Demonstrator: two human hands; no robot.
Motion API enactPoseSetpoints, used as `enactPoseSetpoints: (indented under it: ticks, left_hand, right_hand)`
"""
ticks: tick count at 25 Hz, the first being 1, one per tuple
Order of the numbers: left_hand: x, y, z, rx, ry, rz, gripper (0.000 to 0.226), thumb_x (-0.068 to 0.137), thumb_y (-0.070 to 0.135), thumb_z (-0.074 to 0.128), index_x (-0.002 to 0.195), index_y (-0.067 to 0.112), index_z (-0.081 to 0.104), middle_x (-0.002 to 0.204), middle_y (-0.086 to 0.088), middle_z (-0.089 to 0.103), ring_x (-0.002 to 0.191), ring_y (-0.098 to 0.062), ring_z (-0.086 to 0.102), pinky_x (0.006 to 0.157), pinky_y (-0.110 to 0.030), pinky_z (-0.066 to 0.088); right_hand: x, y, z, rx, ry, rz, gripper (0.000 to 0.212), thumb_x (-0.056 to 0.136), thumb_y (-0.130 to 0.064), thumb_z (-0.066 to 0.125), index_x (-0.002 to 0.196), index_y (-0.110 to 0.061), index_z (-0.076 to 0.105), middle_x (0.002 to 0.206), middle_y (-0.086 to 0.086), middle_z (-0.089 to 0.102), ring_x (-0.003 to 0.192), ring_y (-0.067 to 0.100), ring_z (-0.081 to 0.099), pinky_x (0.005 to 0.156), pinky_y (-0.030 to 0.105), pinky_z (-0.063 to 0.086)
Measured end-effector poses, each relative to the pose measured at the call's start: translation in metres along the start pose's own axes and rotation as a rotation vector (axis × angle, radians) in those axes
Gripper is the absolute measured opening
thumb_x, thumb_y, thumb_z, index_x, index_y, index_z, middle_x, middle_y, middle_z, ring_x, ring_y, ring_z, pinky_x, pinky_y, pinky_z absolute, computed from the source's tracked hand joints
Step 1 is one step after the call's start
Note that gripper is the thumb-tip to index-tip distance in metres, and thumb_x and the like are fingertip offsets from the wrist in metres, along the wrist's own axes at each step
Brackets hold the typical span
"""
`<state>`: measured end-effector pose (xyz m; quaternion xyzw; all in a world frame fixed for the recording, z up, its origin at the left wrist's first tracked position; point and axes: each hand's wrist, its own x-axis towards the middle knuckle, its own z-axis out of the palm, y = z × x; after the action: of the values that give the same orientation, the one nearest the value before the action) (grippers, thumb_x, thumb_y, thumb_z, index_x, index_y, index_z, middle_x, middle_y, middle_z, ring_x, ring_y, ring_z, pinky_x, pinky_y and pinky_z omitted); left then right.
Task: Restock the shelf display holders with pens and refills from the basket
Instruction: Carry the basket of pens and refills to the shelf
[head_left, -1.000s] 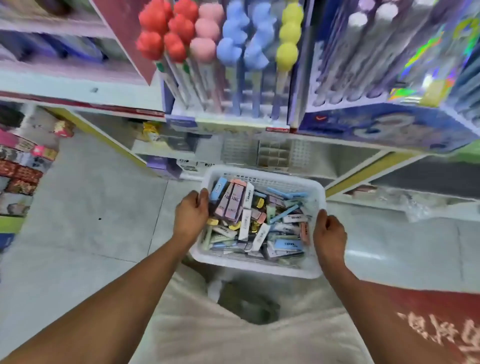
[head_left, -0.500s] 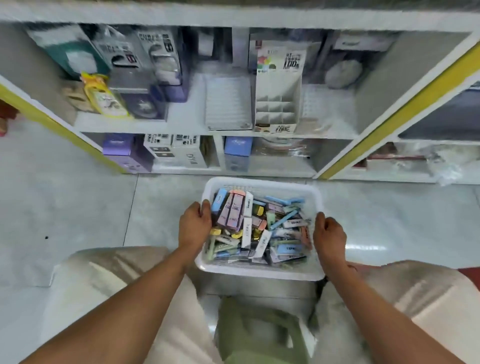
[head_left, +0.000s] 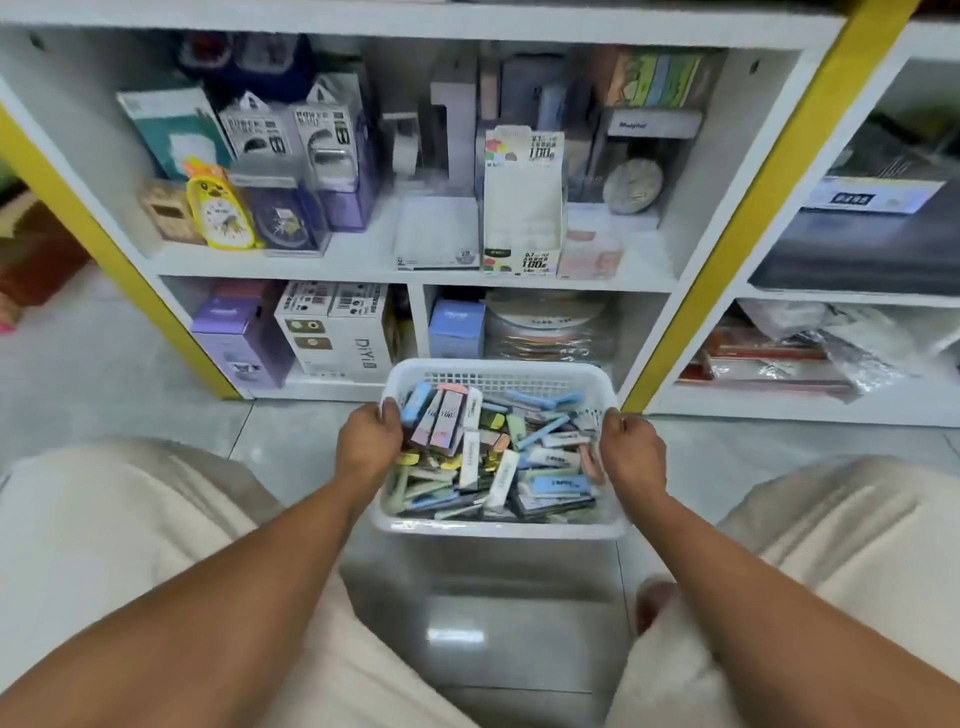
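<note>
Between our two grips, left hand (head_left: 368, 451) and right hand (head_left: 632, 453) each clamped on a side rim, we carry the basket (head_left: 501, 529) of refill boxes (head_left: 470, 457), apparently just above the floor, before the shelf (head_left: 363, 260); next, we judge, comes setting it down.

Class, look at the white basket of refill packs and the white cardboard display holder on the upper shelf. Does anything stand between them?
Nothing visible does. The basket, held at its sides by the left hand and right hand, sits below and in front of the display holder, whose front is unobstructed.
</note>
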<state>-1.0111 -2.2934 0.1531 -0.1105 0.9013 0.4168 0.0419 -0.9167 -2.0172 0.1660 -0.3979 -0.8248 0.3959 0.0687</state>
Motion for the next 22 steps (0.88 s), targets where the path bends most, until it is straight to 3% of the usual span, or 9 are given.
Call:
enactPoseSetpoints:
  ticks: [5,9,12,18,22]
  left_hand:
    - [0.0,0.022,-0.015,0.117,-0.007,0.057,0.049,0.102,0.037,0.038,0.095,-0.003,0.065,0.103,-0.028,0.067,0.093,-0.04,0.062,0.071,-0.033,0.04]
    - [0.019,0.036,-0.017,0.193,-0.043,-0.029,0.049,0.102,0.039,0.039,0.114,-0.002,0.062,0.118,-0.024,0.065,0.108,-0.04,0.06,0.083,-0.037,0.045]
    - [0.034,0.029,-0.005,0.196,-0.068,-0.078,0.05,0.101,0.04,0.039,0.117,-0.003,0.059,0.122,-0.024,0.063,0.111,-0.04,0.06,0.087,-0.038,0.046]
    - [0.064,-0.019,0.054,0.208,-0.181,-0.22,0.05,0.101,0.042,0.042,0.113,-0.003,0.059,0.115,-0.025,0.065,0.099,-0.04,0.065,0.08,-0.039,0.055]
    - [0.076,-0.061,0.097,0.244,-0.266,-0.343,0.05,0.101,0.041,0.043,0.109,-0.004,0.061,0.107,-0.024,0.066,0.089,-0.04,0.067,0.073,-0.042,0.059]
  right_hand:
    - [-0.005,-0.008,-0.016,0.036,0.037,0.008,0.05,0.104,-0.038,0.036,0.106,0.003,0.064,0.113,0.029,0.065,0.104,0.043,0.061,0.091,0.046,0.05]
    - [0.005,-0.024,-0.018,-0.011,0.027,0.0,0.049,0.104,-0.037,0.036,0.11,0.004,0.063,0.115,0.027,0.065,0.103,0.042,0.061,0.086,0.042,0.05]
    - [0.025,-0.031,-0.007,-0.06,-0.013,0.018,0.049,0.105,-0.037,0.037,0.113,0.004,0.062,0.116,0.027,0.064,0.104,0.041,0.061,0.082,0.038,0.046]
    - [0.072,0.015,0.045,-0.152,-0.089,0.061,0.051,0.104,-0.039,0.035,0.112,0.003,0.063,0.118,0.027,0.063,0.107,0.041,0.06,0.087,0.039,0.045]
    - [0.102,0.061,0.089,-0.231,-0.208,0.118,0.051,0.104,-0.041,0.034,0.097,0.0,0.063,0.103,0.023,0.065,0.091,0.036,0.059,0.079,0.037,0.045]
